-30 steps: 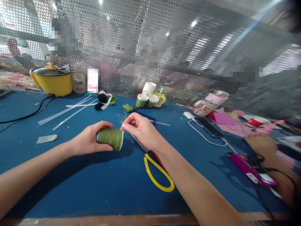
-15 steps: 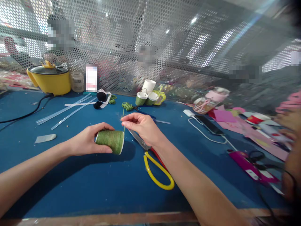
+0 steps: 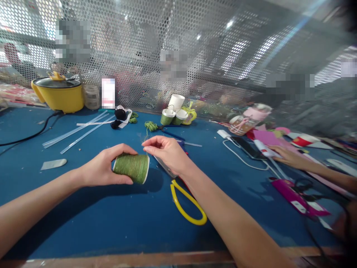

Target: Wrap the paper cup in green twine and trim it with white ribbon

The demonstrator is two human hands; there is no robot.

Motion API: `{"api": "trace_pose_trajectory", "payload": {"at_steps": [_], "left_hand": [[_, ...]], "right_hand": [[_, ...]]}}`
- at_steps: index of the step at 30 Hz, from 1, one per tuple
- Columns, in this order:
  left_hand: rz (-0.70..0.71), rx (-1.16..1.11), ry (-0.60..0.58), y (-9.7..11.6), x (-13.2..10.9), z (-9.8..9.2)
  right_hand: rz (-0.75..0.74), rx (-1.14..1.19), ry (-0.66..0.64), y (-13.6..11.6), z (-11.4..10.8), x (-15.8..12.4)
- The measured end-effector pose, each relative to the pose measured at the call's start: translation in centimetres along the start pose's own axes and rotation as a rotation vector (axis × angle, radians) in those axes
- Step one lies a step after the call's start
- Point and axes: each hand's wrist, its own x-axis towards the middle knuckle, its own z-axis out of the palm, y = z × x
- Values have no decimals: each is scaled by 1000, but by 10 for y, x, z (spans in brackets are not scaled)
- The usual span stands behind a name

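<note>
My left hand [image 3: 102, 165] is closed around a paper cup wrapped in green yarn [image 3: 130, 168], which lies on its side with its white rim [image 3: 147, 169] to the right. Just above that rim, the thumb and fingertips of my right hand [image 3: 163, 152] pinch the green yarn [image 3: 146, 135]. The strand runs back toward a loose green bundle [image 3: 151, 126]. Scissors with yellow and red handles [image 3: 187, 208] lie partly under my right wrist.
At the back are two green-wrapped cups [image 3: 167, 117], a white cup [image 3: 176, 101] and blue-handled pliers [image 3: 170, 131]. Clear strips [image 3: 86, 131] and a yellow electric pot [image 3: 60, 97] are to the left. A co-worker's hand [image 3: 290, 157] reaches in at right, near a phone [image 3: 248, 148] and pink sheets.
My right fingertips have shifted slightly left along the yarn, and the cup has turned slightly in my left hand. At right, a co-worker's hand has come in over the table with a white piece.
</note>
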Motion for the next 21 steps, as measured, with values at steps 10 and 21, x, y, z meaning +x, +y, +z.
{"api": "trace_pose_trajectory", "payload": {"at_steps": [10,21], "left_hand": [[76,4,27,0,-1,1],[130,6,69,-1,-1,1]], "right_hand": [[9,32,-5,5,0,2],[66,99,13,4,1,2]]}}
